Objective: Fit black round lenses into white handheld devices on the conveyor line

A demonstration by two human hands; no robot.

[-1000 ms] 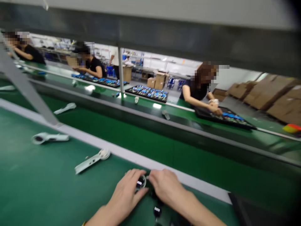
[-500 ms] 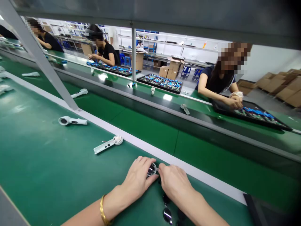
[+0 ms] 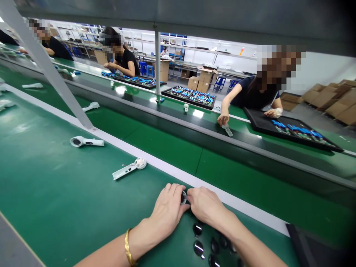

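My left hand (image 3: 170, 205), with a gold bangle at its wrist, is closed around a round white-rimmed part with a dark centre (image 3: 183, 197). Most of that part is hidden under the fingers. My right hand (image 3: 204, 203) is pinched at the part's right edge; whatever lies between its fingertips is hidden. Below the right wrist, several glossy black round pieces (image 3: 198, 247) lie on the green work surface (image 3: 83, 207). To the left of my hands rest an open white handle-shaped shell with a round head (image 3: 130, 168) and a similar white shell (image 3: 87, 142).
A pale strip (image 3: 164, 171) edges the surface, with a dark conveyor belt (image 3: 164, 111) beyond. Across it, a co-worker's hand (image 3: 223, 118) touches a white shell (image 3: 228, 130) beside a black tray (image 3: 250, 115). A slanted metal post (image 3: 55, 74) stands left; a black tray-like edge (image 3: 299, 241) lies right.
My hands have shifted slightly, and the round part is turned more edge-on and more covered. More black pieces show below. The co-worker's hand has reached from the tray to the belt.
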